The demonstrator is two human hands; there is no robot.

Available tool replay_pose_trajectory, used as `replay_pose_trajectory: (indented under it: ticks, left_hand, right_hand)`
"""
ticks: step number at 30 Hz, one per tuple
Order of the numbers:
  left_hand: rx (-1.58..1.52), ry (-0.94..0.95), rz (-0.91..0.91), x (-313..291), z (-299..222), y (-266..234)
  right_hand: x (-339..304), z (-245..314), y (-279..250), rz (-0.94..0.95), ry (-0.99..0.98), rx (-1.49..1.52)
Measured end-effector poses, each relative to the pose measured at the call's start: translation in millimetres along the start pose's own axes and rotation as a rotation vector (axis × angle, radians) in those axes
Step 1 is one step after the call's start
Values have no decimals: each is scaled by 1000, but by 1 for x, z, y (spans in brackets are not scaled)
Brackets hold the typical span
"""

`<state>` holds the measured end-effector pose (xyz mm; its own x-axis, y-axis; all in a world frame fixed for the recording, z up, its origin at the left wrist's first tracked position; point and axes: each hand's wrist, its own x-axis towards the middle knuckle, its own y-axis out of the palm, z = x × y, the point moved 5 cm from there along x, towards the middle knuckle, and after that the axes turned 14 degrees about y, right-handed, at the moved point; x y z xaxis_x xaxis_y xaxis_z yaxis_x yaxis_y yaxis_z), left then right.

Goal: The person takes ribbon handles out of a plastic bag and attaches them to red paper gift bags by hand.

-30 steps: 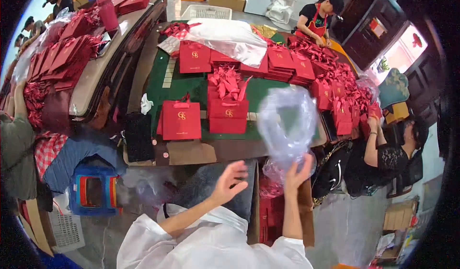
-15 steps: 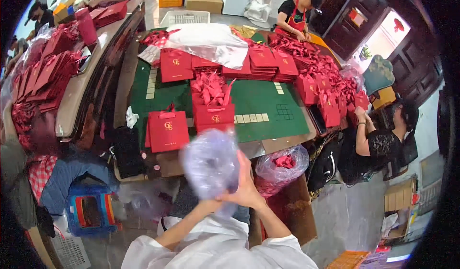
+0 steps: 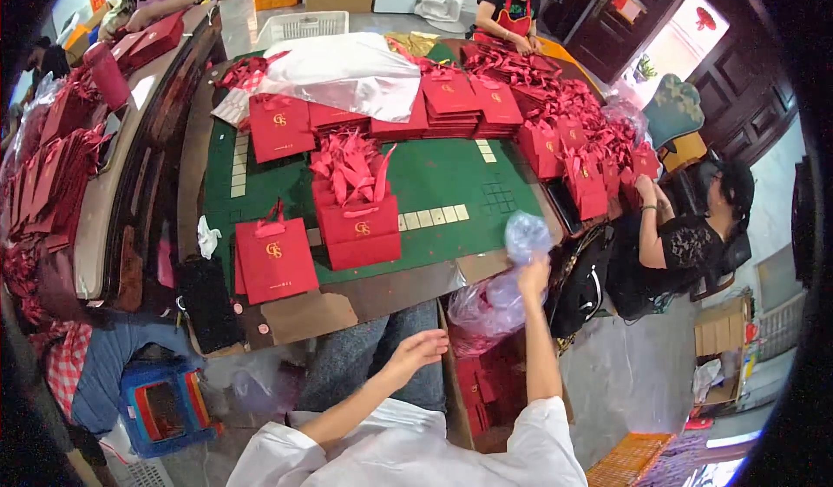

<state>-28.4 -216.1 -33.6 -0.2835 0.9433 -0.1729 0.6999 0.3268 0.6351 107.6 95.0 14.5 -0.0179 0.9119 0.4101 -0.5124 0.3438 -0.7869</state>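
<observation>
My right hand (image 3: 534, 280) is closed around a bunched clear plastic bag (image 3: 526, 237), whose crumpled top sticks up above the fist at the table's front edge. Its lower part meets clear plastic with red showing through, over a cardboard box (image 3: 457, 390); where one piece of plastic ends and another begins, I cannot tell. My left hand (image 3: 418, 355) hangs over my lap, fingers stretched out and holding nothing. Red paper bags (image 3: 490, 391) lie in the box. On the table, a red gift bag (image 3: 360, 231) full of red ribbons stands beside another red gift bag (image 3: 279, 259).
The green-topped table (image 3: 451, 174) bears stacked red bags and a white plastic sheet (image 3: 343, 70). One co-worker (image 3: 698, 235) sits at the right, another (image 3: 512, 14) at the far side. A blue stool (image 3: 165, 409) stands at lower left; an orange crate (image 3: 629, 461) is at lower right.
My hands have parted. The right has carried the plastic bag rightward to above the box; the left has let go and opened. The view has shifted slightly.
</observation>
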Motion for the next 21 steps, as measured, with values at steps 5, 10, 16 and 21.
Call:
replay_pose_trajectory:
  ticks: [5, 10, 16, 21]
  left_hand:
    - [-501, -255, -169, 19, 41, -37]
    - [-915, -249, -207, 38, 64, -60]
    - [-1014, -207, -371, 77, 82, -54]
    - [-994, -75, -507, 87, 79, -75]
  right_hand:
    - [-80, 79, 34, 276, -226, -245]
    - [-112, 141, 16, 540, -337, -44]
    - [-50, 137, 40, 402, -193, -24]
    - [-123, 166, 54, 659, -302, -69]
